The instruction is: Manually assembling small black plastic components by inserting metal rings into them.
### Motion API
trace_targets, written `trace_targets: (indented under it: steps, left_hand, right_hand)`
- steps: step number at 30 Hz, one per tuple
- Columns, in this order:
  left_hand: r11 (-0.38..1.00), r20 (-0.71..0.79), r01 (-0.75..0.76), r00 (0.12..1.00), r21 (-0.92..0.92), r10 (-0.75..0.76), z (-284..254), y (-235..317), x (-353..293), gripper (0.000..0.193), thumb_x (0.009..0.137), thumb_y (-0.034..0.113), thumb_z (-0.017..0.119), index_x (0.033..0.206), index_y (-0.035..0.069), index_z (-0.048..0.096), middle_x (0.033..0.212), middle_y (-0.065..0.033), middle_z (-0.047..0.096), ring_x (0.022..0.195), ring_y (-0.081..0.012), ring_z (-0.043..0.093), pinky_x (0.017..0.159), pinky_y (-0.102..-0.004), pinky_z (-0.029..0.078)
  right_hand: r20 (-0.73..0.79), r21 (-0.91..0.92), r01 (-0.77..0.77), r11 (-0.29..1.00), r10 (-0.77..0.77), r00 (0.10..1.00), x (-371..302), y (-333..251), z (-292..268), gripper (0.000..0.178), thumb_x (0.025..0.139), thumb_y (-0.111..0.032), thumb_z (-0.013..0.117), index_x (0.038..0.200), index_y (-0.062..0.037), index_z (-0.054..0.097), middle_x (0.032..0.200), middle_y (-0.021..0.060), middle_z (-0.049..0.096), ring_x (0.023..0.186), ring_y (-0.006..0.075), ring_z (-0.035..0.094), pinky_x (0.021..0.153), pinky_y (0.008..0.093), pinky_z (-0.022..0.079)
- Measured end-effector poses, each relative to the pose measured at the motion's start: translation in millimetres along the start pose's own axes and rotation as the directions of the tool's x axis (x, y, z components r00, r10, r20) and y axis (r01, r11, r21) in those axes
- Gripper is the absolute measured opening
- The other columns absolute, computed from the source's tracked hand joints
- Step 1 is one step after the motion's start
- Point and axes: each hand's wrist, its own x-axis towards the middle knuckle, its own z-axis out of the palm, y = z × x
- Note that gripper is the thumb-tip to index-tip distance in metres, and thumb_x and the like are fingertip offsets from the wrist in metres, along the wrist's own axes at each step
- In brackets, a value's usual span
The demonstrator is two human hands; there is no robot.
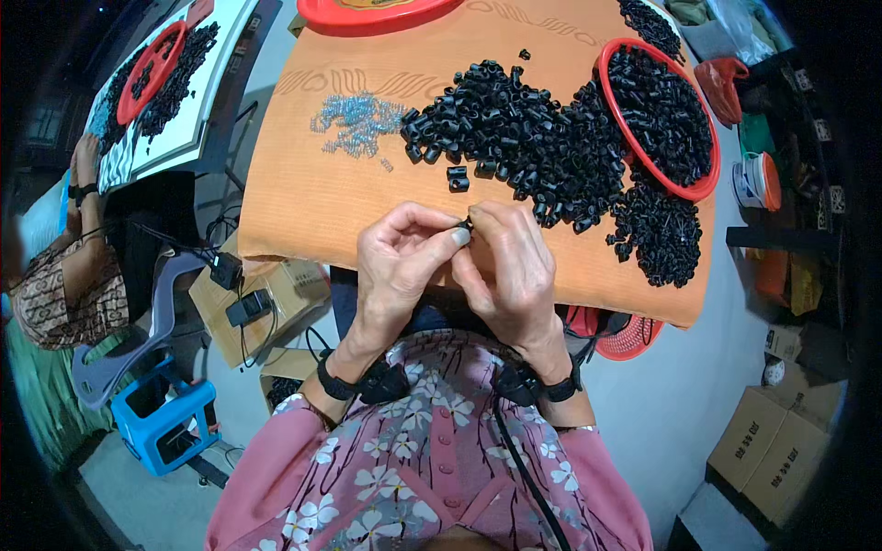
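Just over the table's near edge, my left hand [401, 260] and my right hand [508, 254] meet, fingertips pinched together on a small black plastic part [466, 223]. Most of that part is hidden by my thumbs and fingers. Beyond my hands a big heap of short black plastic sleeves [501, 119] spreads over the orange tabletop [303, 197]. Two sleeves [457, 178] lie apart from it, nearest my fingers. Left of the heap is a small pile of thin metal springs [358, 122]. A pile of smaller black parts [657, 234] lies at the right.
A red-rimmed basket [610, 87] full of black parts stands at the right, and a red tray [377, 16] at the far edge. At left, another person [78, 248] sits by a white table with similar parts. A blue stool [165, 415] and cardboard boxes [776, 450] stand on the floor.
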Motion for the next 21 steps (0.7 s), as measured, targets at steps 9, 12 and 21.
trace_targets:
  steps: [9, 12, 21]
  left_hand:
    - [0.996, 0.03, 0.009, 1.0, -0.085, -0.007, 3, -3, 1, 0.015, 0.089, 0.002, 0.065, 0.101, -0.004, 0.059, 0.083, -0.008, 0.067, 0.072, -0.0104, 0.065, 0.065, -0.021, 0.053]
    - [0.991, 0.05, 0.014, 0.999, -0.133, -0.008, 1, -6, 4, 0.015, 0.089, 0.002, 0.065, 0.102, -0.003, 0.059, 0.086, -0.0097, 0.068, 0.076, -0.0118, 0.066, 0.067, -0.0216, 0.054]
    - [0.984, 0.044, -0.037, 0.998, -0.172, 0.045, -3, -11, 5, 0.015, 0.09, 0.002, 0.061, 0.104, -0.002, 0.061, 0.089, -0.0126, 0.069, 0.077, -0.0156, 0.068, 0.071, -0.0255, 0.056]
  right_hand:
    - [-0.028, 0.045, -0.012, 0.999, 0.013, 1.0, 2, -4, 1, 0.036, 0.07, 0.005, 0.067, 0.104, 0.0083, 0.057, 0.096, 0.0212, 0.061, 0.078, 0.035, 0.06, 0.067, 0.0401, 0.052]
    - [-0.035, 0.099, -0.105, 0.99, 0.109, 0.993, 0, -4, 2, 0.035, 0.07, 0.006, 0.068, 0.104, 0.0075, 0.058, 0.096, 0.0201, 0.061, 0.078, 0.034, 0.061, 0.067, 0.0394, 0.051]
    - [0.058, 0.302, -0.283, 0.91, 0.279, 0.959, 5, -4, -12, 0.025, 0.075, 0.005, 0.069, 0.099, 0.0055, 0.063, 0.094, 0.0175, 0.066, 0.083, 0.0282, 0.066, 0.07, 0.0344, 0.053]
